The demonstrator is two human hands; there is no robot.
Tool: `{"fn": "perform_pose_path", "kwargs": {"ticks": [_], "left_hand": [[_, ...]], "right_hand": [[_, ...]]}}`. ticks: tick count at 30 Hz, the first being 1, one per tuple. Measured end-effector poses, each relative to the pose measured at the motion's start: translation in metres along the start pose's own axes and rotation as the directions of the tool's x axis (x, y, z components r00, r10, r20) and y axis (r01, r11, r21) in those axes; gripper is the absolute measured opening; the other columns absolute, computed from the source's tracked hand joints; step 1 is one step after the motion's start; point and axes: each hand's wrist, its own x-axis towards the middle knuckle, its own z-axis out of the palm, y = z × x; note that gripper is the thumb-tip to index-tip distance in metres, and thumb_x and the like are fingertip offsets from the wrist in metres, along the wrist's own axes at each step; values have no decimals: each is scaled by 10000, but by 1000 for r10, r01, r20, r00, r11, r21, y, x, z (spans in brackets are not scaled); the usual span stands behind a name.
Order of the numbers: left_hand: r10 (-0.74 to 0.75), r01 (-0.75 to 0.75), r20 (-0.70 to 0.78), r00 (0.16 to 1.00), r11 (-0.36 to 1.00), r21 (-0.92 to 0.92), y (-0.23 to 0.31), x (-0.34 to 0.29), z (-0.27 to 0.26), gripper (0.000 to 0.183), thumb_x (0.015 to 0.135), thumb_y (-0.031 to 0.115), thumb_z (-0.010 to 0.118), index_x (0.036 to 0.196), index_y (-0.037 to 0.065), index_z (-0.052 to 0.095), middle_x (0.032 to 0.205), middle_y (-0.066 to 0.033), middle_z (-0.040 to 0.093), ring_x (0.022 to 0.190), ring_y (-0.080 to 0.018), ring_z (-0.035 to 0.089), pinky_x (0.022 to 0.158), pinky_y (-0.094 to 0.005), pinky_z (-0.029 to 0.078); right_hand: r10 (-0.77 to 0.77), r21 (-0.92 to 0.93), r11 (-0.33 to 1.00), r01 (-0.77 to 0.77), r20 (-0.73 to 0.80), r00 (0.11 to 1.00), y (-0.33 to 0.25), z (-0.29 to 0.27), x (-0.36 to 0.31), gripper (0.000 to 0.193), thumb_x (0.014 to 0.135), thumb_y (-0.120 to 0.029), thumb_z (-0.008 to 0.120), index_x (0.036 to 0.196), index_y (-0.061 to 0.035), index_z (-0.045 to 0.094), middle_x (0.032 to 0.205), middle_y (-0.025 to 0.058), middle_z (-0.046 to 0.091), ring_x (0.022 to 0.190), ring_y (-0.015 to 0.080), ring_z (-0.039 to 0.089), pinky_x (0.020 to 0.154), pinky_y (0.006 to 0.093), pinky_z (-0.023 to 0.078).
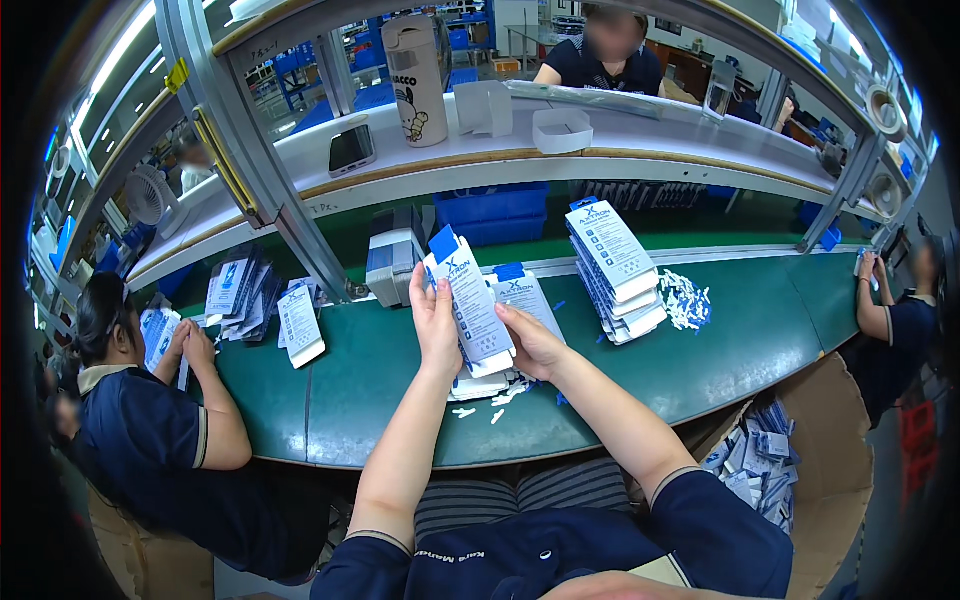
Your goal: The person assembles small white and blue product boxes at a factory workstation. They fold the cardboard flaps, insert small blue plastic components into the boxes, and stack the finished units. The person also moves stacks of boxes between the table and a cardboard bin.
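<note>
A flat white-and-blue cardboard packaging box (474, 312) is held upright and slightly tilted between my hands, its blue top flap standing up. My left hand (437, 328) grips its left edge, thumb across the front. Lower down, my right hand (532, 343) closes on the right edge near the bottom corner; some of its fingers are hidden. Behind and beneath the held box lies a pile of similar boxes (532, 296). Small white cut-out pieces (498, 402) are scattered on the green table (390, 400) below my hands.
A tall stack of boxes (612, 262) stands to the right, beside a heap of white and blue pieces (688, 302). Behind are a blue bin (490, 215) and a grey-white device (394, 262). The shelf holds a tumbler (415, 85) and phone (352, 150). Co-workers sit left and right.
</note>
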Motion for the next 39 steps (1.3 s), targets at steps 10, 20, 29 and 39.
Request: {"fn": "perform_pose_path", "kwargs": {"ticks": [10,20,29,39], "left_hand": [[163,-229,199,966,896,380,-20,6,-16,359,1011,254,487,1280,16,487,1054,-52,574,916,-111,565,804,-257,463],[-46,-72,285,957,918,390,-16,13,-24,317,1014,254,470,1152,-6,588,1042,-69,618,955,-129,578,875,-280,449],[-100,108,246,964,994,-19,5,19,-31,427,1016,350,395,1148,-19,564,1045,-94,645,963,-174,625,831,-313,496],[-89,64,228,970,991,116,13,23,-42,237,938,134,504,1042,-26,644,956,-74,681,847,-128,654,720,-282,533]], "right_hand": [[-234,-75,968,239,73,969,1,-8,1,692,815,-174,720,1394,-64,357,1327,106,512,1191,201,525,1033,358,399],[-830,-755,341,560,37,556,-31,-26,-2,755,636,-145,805,1292,-55,443,1326,125,491,1201,260,499,1043,380,373],[-801,-963,-113,245,234,551,-20,-27,0,661,532,-68,776,1143,-67,523,1231,139,580,1149,330,547,1002,415,410],[-755,-956,-251,152,291,587,-16,-33,3,518,546,33,715,1020,-80,539,1274,136,513,1224,341,468,1027,451,355]]}}
